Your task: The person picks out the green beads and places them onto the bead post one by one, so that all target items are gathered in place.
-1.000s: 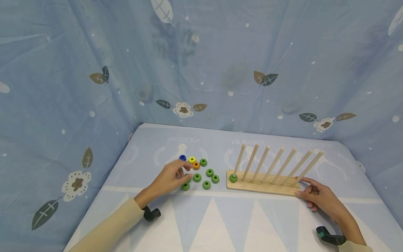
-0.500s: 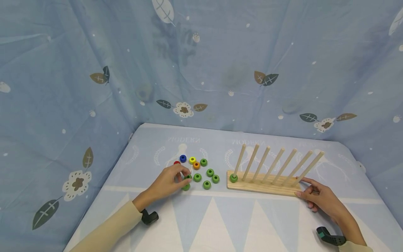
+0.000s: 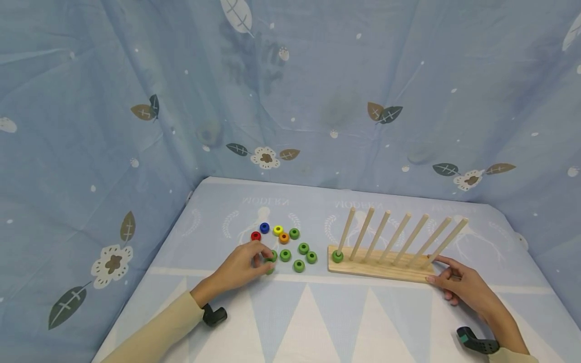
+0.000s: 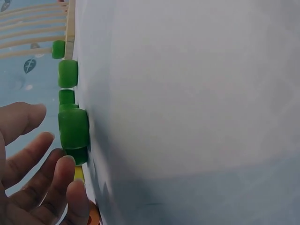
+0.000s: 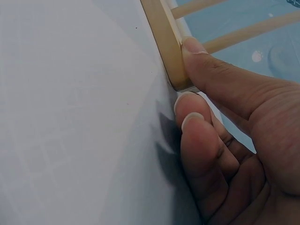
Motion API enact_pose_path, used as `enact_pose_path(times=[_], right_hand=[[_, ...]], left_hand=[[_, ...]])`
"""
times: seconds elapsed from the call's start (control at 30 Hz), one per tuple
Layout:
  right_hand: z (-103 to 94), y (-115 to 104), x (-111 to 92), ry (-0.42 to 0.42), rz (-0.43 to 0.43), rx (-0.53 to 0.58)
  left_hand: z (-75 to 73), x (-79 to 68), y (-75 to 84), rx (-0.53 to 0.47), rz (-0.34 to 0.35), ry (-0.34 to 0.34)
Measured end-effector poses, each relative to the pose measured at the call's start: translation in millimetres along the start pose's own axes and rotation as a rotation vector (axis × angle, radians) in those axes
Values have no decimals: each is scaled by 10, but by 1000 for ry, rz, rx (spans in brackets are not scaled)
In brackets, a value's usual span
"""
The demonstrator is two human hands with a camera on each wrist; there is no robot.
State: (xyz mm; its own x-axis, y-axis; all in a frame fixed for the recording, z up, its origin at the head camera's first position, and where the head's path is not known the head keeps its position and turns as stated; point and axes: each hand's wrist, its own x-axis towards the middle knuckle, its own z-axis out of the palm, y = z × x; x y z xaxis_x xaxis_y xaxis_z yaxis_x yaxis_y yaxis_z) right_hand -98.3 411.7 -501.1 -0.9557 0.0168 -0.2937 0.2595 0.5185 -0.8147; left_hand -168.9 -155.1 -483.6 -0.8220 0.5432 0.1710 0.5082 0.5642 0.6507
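Observation:
In the head view my left hand (image 3: 239, 265) is at the near left of a loose group of beads, its fingertips by a green bead (image 4: 74, 129). The left wrist view shows its thumb and fingers loosely bent and apart, holding nothing. My right hand (image 3: 467, 288) grips the right end of a wooden peg board (image 3: 376, 271), thumb over its near corner and index finger at the far side. Several pegs (image 3: 395, 239) rise from the board. One green bead (image 3: 338, 256) sits around the foot of the leftmost peg.
Beyond the left hand lie a red bead (image 3: 256, 236), a blue bead (image 3: 265, 228), a yellow bead (image 3: 278, 230) and an orange bead (image 3: 284, 237). Several green beads (image 3: 303, 248) spread toward the board. A patterned blue cloth (image 3: 317, 101) hangs behind the table.
The left hand has drawn slightly back toward the near green bead, and the red bead has come into view. The right hand and the peg board have stayed in place.

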Motion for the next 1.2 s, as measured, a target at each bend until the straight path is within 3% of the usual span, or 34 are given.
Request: enact_pose_path(times=[0.57,1.2], right_hand=[[-8,12,14,-1,-4,-3],[3,3,7,8,9,-3]], left_hand=[[26,-22,-7,26,-66,-71],[7,-21,-74,-26,-93,-119]])
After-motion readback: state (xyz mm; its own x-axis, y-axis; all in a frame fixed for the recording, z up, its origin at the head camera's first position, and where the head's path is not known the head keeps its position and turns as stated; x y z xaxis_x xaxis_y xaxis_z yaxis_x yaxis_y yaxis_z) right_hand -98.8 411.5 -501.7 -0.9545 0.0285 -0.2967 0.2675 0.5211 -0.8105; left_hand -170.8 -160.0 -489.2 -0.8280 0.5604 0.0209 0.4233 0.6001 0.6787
